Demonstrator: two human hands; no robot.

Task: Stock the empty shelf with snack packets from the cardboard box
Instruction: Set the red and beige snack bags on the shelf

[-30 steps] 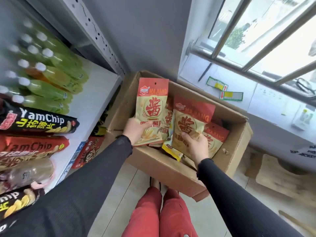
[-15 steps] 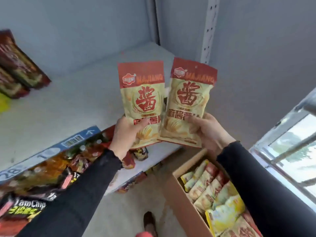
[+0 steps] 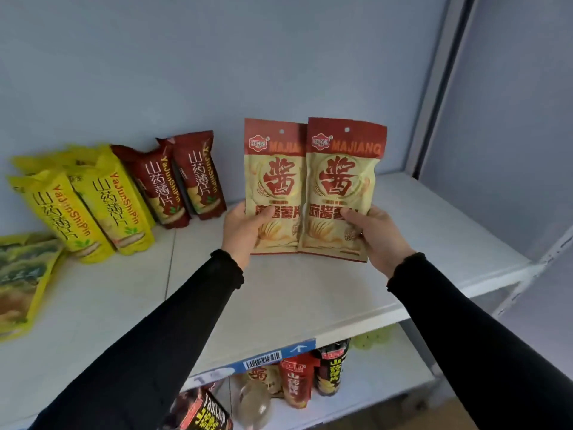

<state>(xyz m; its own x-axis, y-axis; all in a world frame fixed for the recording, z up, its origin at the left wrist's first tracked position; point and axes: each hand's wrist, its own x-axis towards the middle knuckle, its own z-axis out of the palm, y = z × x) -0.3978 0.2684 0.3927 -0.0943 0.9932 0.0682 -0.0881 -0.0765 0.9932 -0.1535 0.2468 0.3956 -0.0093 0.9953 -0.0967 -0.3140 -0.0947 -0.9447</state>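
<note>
While gripped, packets (image 3: 338, 187) upright — tops up

packets (image 3: 339, 187): glossy plastic film | shelf (image 3: 310, 293): smooth matt white | sleeves (image 3: 173, 321): matt black cloth

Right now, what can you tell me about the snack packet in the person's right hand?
The right-hand packet is a flat, glossy pouch, cream with a red top band reading MAJIANG, a big red character in a circle and a hang hole. It is held upright above the white shelf, its left edge overlapping the left-hand packet. The right hand grips its lower right corner, thumb on the front.
</note>
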